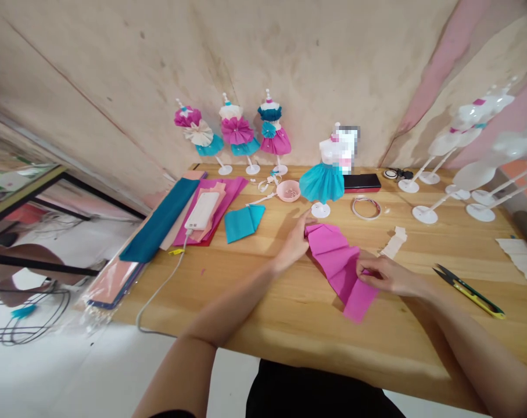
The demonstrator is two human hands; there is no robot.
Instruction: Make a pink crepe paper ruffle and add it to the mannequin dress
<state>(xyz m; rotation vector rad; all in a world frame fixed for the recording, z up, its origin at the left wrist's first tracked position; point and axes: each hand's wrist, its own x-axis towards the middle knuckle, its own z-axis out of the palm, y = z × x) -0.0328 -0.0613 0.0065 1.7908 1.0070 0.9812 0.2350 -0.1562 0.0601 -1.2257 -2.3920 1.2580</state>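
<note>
Pink folded paper [339, 270] lies mid-frame on the desk [263, 307], folds held flat; left hand [294, 244] open, fingertips pressing its upper end; right hand [387, 276] pinching its side edge.

The pleated paper [339, 270] looks magenta; the mannequin skirt [322, 183] turquoise.

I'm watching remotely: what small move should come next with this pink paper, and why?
Probably press the folds under the right hand flat onto the wooden table. The pink paper looks pleated, but its lower end fans open, while the left hand sits at the upper end and can likely keep it steady.
</note>
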